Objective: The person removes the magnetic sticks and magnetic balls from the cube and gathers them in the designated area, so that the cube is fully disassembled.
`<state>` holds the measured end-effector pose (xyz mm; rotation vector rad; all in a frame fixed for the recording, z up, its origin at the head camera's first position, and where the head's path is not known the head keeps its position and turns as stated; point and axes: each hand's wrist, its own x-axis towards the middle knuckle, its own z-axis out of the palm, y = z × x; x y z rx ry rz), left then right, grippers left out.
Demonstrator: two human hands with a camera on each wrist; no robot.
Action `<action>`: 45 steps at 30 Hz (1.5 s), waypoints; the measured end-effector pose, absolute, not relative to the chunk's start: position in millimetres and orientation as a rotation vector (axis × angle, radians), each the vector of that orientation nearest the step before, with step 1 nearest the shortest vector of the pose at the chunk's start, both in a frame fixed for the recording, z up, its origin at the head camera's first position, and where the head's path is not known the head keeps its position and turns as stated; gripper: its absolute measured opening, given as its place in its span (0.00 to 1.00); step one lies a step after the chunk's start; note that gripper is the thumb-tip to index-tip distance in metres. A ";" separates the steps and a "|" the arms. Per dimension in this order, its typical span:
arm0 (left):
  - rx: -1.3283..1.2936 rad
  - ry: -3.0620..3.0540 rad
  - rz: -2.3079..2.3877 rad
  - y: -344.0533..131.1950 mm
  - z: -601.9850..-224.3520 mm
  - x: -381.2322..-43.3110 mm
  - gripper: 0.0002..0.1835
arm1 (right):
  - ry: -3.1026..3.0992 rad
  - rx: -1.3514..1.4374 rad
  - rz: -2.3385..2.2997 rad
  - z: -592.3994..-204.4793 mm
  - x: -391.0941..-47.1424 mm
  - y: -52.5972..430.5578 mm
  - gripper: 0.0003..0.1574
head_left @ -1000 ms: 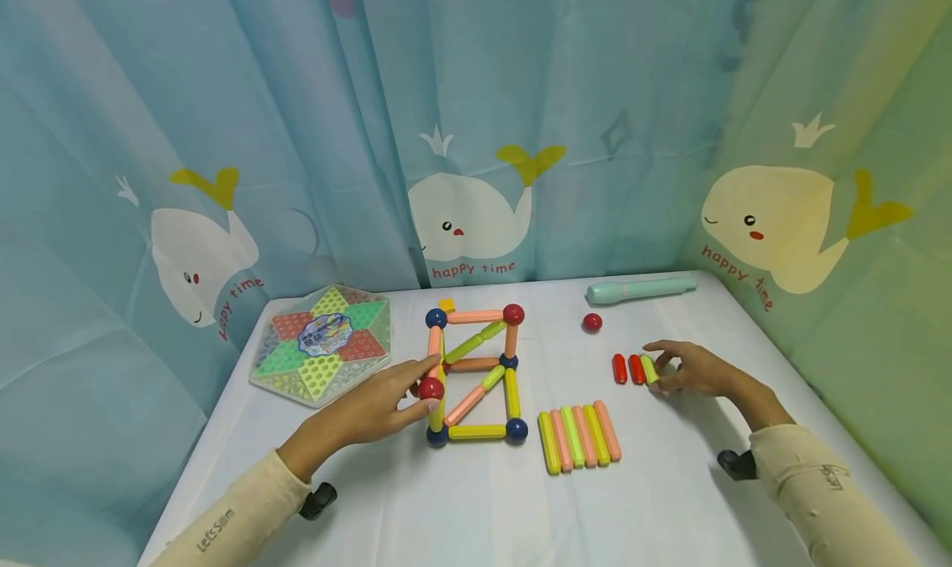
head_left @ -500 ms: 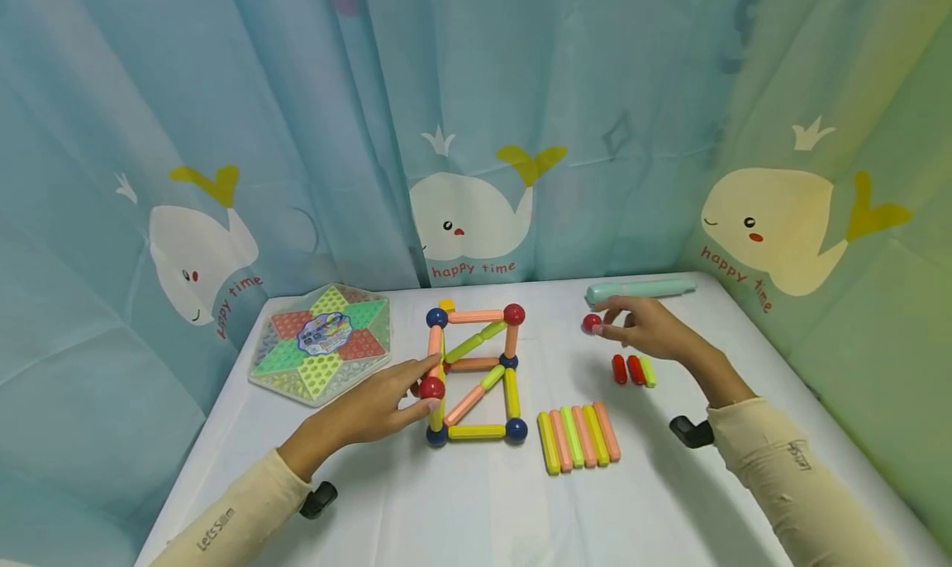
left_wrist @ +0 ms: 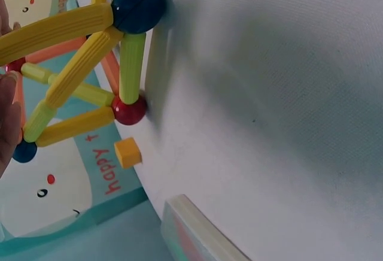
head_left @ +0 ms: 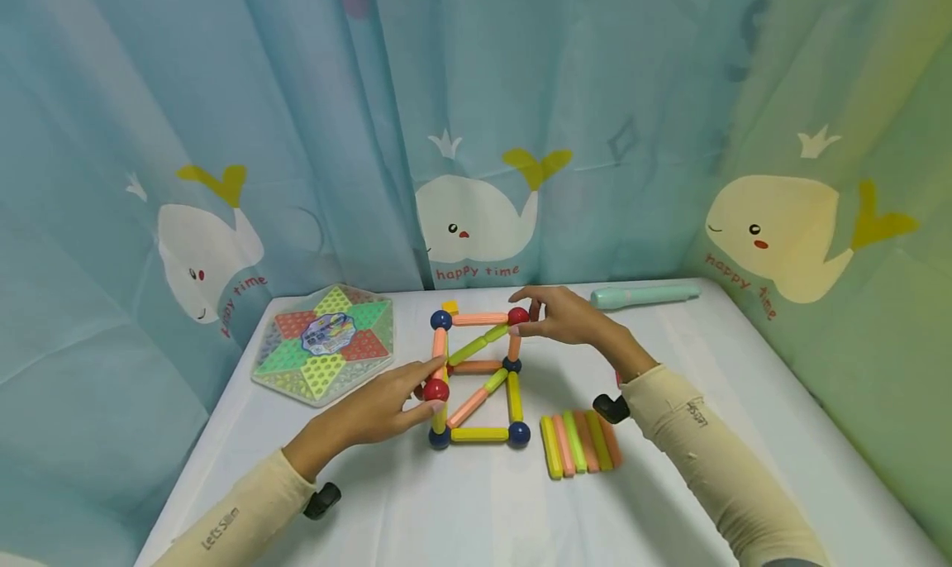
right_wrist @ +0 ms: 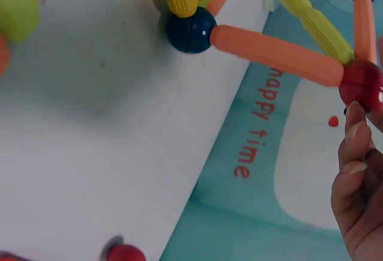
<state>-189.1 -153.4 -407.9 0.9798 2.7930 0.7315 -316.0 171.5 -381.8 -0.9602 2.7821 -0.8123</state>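
Observation:
A frame of magnetic rods and balls stands on the table, its yellow front rod [head_left: 479, 435] low between two blue balls. My left hand [head_left: 379, 402] pinches the red ball [head_left: 436, 389] at its upper front left corner, thumb and forefinger on either side. My right hand [head_left: 561, 315] reaches in from the right and pinches the red ball [right_wrist: 362, 85] at the upper back right corner. An orange rod [right_wrist: 278, 54] runs from that ball to a blue ball [right_wrist: 191, 30]. In the left wrist view, slanting rods such as the yellow one [left_wrist: 82, 67] brace the side.
Several loose rods [head_left: 568, 443] lie in a row right of the frame. A loose red ball [right_wrist: 125, 253] sits on the table. Behind are a yellow block [head_left: 449, 307] and a pale green pen-shaped object [head_left: 645, 295]; a Chinese checkers box [head_left: 323, 344] lies left.
My right hand left the short rods at the right, passed over the loose red ball and came left to the frame's back right ball. My left hand stayed on its ball.

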 end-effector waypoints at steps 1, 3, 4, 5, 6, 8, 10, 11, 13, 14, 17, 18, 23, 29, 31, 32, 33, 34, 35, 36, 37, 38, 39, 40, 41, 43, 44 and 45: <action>0.982 2.793 0.729 -153.0 -408.3 -189.2 0.36 | 2.779 -0.961 -0.809 -383.1 -317.4 170.1 0.32; 0.992 2.794 0.723 -152.1 -409.8 -190.1 0.36 | 2.771 -0.946 -0.810 -384.9 -319.4 168.8 0.28; 0.992 2.796 0.720 -151.8 -410.0 -190.2 0.36 | 2.764 -0.932 -0.816 -385.2 -319.8 168.6 0.26; 0.994 2.799 0.718 -151.7 -410.3 -190.4 0.36 | 2.751 -0.916 -0.826 -385.7 -320.4 168.4 0.24; 0.994 2.801 0.720 -151.6 -410.3 -190.5 0.36 | 2.731 -0.903 -0.839 -386.1 -320.8 168.2 0.22; 0.997 2.804 0.719 -151.4 -410.4 -190.8 0.36 | 2.678 -0.894 -0.866 -386.5 -321.5 167.3 0.20; 0.994 2.802 0.724 -151.5 -409.7 -190.4 0.36 | 2.631 -0.883 -0.895 -386.9 -321.7 165.8 0.18; 0.994 2.800 0.726 -151.5 -409.6 -190.4 0.36 | 2.612 -0.887 -0.904 -387.4 -321.9 164.9 0.18; 0.991 2.796 0.727 -151.7 -409.2 -190.3 0.36 | 2.593 -0.896 -0.911 -388.6 -322.5 163.4 0.16; 0.989 2.794 0.726 -151.7 -409.0 -190.4 0.36 | 2.592 -0.894 -0.913 -389.3 -322.8 162.7 0.15; 0.983 2.786 0.729 -151.7 -408.3 -190.6 0.37 | 2.597 -0.892 -0.908 -390.6 -323.2 161.3 0.14; 0.982 2.783 0.729 -151.6 -408.1 -190.7 0.37 | 2.604 -0.891 -0.901 -390.9 -323.4 160.9 0.13; 0.985 2.783 0.731 -151.6 -408.2 -190.8 0.37 | 2.639 -0.910 -0.876 -391.1 -323.8 158.4 0.12; 0.981 2.790 0.735 -152.0 -409.3 -191.4 0.37 | 2.654 -0.955 -0.908 -395.9 -325.6 157.0 0.11; 0.975 2.789 0.736 -152.3 -409.5 -191.7 0.37 | 2.647 -0.965 -0.938 -397.6 -326.0 157.1 0.11; 0.972 2.787 0.738 -152.5 -409.6 -191.9 0.37 | 2.642 -0.967 -0.952 -398.2 -326.1 157.3 0.11; 0.969 2.785 0.740 -152.7 -409.6 -192.0 0.37 | 2.635 -0.969 -0.968 -398.7 -326.1 157.4 0.11; 0.966 2.784 0.739 -152.9 -409.6 -192.0 0.37 | 2.632 -0.971 -0.979 -399.6 -326.3 157.4 0.11; 0.964 2.784 0.738 -153.0 -409.5 -191.9 0.37 | 2.626 -0.971 -0.993 -399.7 -326.2 157.4 0.11; 0.963 2.785 0.737 -153.1 -409.4 -191.9 0.37 | 2.621 -0.973 -1.003 -399.8 -326.0 157.3 0.11; 0.960 2.785 0.738 -153.2 -409.3 -191.8 0.37 | 2.618 -0.973 -1.010 -400.0 -326.0 157.2 0.11; 0.960 2.784 0.739 -153.3 -409.2 -191.7 0.37 | 2.615 -0.971 -1.017 -400.5 -326.1 157.1 0.11; 0.962 2.784 0.740 -153.5 -409.1 -191.5 0.37 | 2.615 -0.973 -1.024 -401.0 -326.2 156.9 0.11; 0.961 2.784 0.739 -153.7 -409.1 -191.4 0.37 | 2.617 -0.976 -1.028 -401.5 -326.4 156.9 0.10; 0.964 2.782 0.743 -153.8 -409.1 -191.4 0.37 | 2.617 -0.979 -1.034 -401.7 -326.3 157.0 0.10; 0.967 2.778 0.747 -154.4 -409.3 -191.6 0.37 | 2.616 -0.989 -1.044 -402.7 -326.7 157.4 0.10; 0.970 2.777 0.749 -154.7 -409.4 -191.7 0.37 | 2.613 -0.995 -1.049 -403.2 -327.0 157.5 0.10; 0.969 2.778 0.749 -155.0 -409.6 -191.8 0.37 | 2.609 -1.003 -1.054 -403.2 -327.2 157.7 0.10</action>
